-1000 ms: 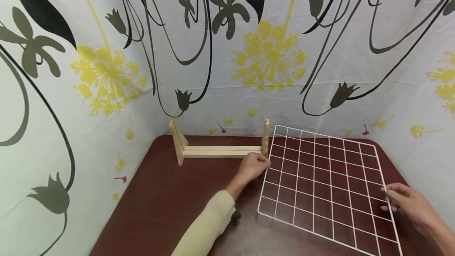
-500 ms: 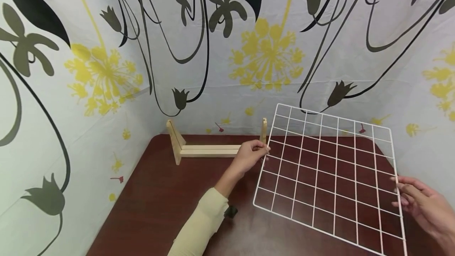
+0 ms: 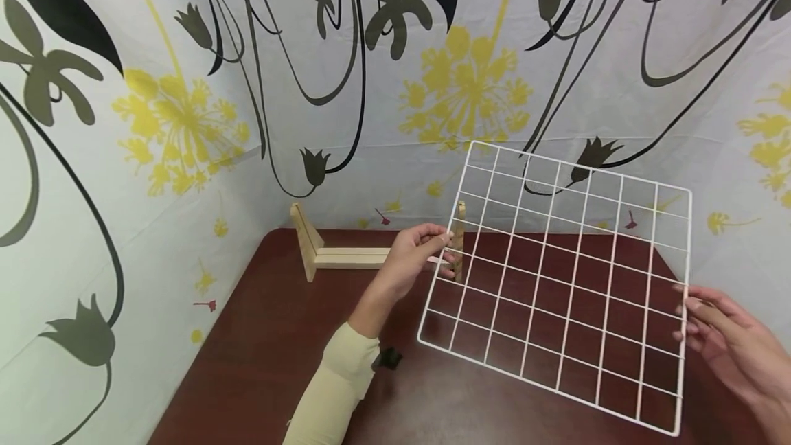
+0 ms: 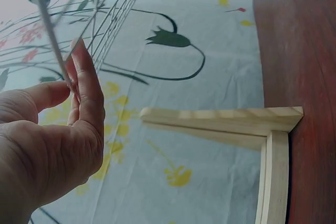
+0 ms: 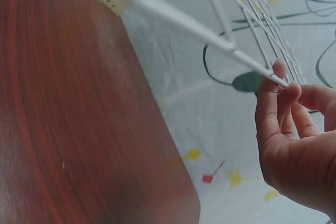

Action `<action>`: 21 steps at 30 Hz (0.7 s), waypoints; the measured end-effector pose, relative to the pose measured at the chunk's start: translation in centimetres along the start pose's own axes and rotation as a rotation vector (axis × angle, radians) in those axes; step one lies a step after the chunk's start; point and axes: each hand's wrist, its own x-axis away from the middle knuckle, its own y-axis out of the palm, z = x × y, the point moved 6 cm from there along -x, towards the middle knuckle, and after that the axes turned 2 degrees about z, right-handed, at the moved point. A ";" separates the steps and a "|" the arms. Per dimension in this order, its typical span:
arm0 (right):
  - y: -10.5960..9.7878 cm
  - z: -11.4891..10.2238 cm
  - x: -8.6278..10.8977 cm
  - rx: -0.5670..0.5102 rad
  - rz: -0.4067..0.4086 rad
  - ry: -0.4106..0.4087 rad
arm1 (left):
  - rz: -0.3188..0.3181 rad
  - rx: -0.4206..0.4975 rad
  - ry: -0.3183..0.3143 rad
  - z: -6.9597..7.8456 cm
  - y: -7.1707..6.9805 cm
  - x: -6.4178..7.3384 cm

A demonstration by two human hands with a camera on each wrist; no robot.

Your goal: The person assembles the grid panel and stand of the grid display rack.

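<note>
A white wire grid panel [image 3: 544, 244] is held up off the table, tilted, between both hands. On its left edge, my left hand [image 3: 409, 258] pinches the rim wire between thumb and fingers; the left wrist view shows this hand [image 4: 63, 124] close up. My right hand [image 3: 732, 338] grips the opposite edge, and in the right wrist view the thumb and fingers of that hand [image 5: 294, 135] meet on the wire. Behind the left hand stands a light wooden frame [image 3: 349, 257] with two upright ends; the hand and the grid partly cover its right end.
The dark red-brown table [image 3: 266, 349] carries everything. A small black object [image 3: 390, 358] lies beside the left wrist, its kind unclear. Flower-printed cloth [image 3: 383, 101] hangs behind the table and along its sides.
Both hands have raised the grid panel and tipped it more upright, while it shifted slightly left. It now overlaps the wooden frame's right end in the head view. The frame stays in place.
</note>
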 end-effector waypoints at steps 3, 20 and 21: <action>1.3 0.3 -0.7 -0.033 -0.033 0.018 | 0.006 -0.009 0.014 0.6 -1.1 0.8; 5.4 4.0 -4.9 0.075 -0.112 0.151 | 0.141 0.056 -0.009 0.5 -7.4 5.3; 5.4 4.4 -5.0 0.095 -0.100 0.164 | 0.151 0.064 -0.020 0.3 -7.7 5.6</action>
